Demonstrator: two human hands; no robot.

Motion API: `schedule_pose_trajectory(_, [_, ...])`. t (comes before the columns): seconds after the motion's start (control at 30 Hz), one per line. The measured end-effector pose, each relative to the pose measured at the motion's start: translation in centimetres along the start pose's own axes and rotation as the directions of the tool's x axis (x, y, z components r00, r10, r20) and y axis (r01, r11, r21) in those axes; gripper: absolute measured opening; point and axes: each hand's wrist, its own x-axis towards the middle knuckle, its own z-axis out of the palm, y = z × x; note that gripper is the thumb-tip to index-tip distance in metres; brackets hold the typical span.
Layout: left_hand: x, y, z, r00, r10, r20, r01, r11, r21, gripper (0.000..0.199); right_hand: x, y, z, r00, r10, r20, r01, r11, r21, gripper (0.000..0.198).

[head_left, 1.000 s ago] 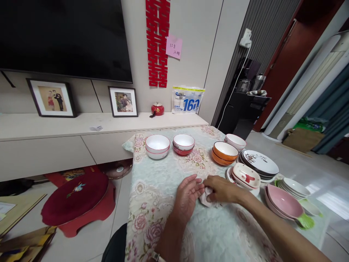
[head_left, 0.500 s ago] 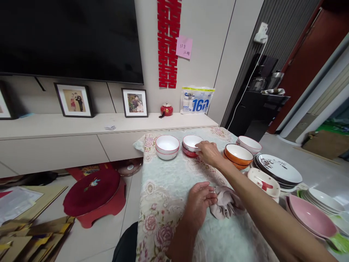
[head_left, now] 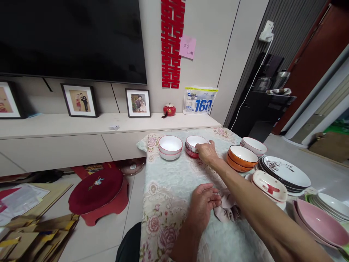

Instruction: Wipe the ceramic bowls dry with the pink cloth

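- The right hand (head_left: 207,153) is off the pinkish cloth (head_left: 227,208) and at the upper white bowl (head_left: 196,140), far on the desk (head_left: 174,182); attention seemingly shifts there.
- Its grip meets the rim; whether closed, I cannot tell.
- Versus 1 second ago, the left hand (head_left: 204,202) stays loosely wide.

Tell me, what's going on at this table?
A person's right hand is at the right side of a white bowl stacked on a red bowl; how firm its grip is can't be told. The left hand is half-open beside a crumpled cloth. Stacked white bowls stand to the left, with orange bowls and plates to the right.
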Motion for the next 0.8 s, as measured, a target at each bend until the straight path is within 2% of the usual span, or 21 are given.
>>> schedule_pose_trajectory(0.2, [0.0,0.0,0.0,1.0,0.007,0.003,-0.007,1.0,-0.008,0.031,-1.5,0.5,-1.8,0.982,0.054,-0.18,-0.054,0.999,0.006,0.028])
schedule_pose_trajectory(0.3, [0.2,0.1,0.0,0.999,0.04,0.002,-0.04,0.998,-0.042,0.031,-4.3,0.9,-3.0,0.972,0.037,-0.234,-0.037,0.999,0.007,0.028])
schedule_pose_trajectory(0.37, [0.4,0.4,-0.1,0.994,0.102,-0.027,-0.104,0.989,-0.105,0.034,-7.0,0.9,-3.1,0.97,-0.001,-0.243,0.003,1.0,0.009,0.024])
schedule_pose_trajectory(0.4, [0.5,0.6,-0.1,0.989,0.135,-0.059,-0.142,0.98,-0.14,0.037,-8.5,0.9,-2.8,0.964,-0.053,-0.26,0.06,0.998,0.02,0.022])
schedule_pose_trajectory(0.5, [0.4,1.1,0.0,0.969,0.215,-0.123,-0.238,0.945,-0.225,0.049,-12.4,0.5,-1.2,0.956,-0.103,-0.274,0.122,0.991,0.054,0.021])
schedule_pose_trajectory(0.57, [0.2,1.3,0.1,0.961,0.258,-0.097,-0.274,0.932,-0.236,0.057,-14.2,0.0,0.1,0.96,-0.132,-0.248,0.154,0.985,0.072,0.022])
schedule_pose_trajectory(0.67, [0.1,1.2,0.2,0.951,0.305,-0.058,-0.311,0.93,-0.196,0.063,-15.6,-0.6,1.7,0.967,-0.14,-0.215,0.163,0.982,0.091,0.019])
schedule_pose_trajectory(0.8, [0.1,0.9,0.2,0.94,0.315,-0.129,-0.327,0.941,-0.084,0.069,-16.9,-0.8,2.3,0.962,-0.135,-0.238,0.178,0.97,0.167,0.02])
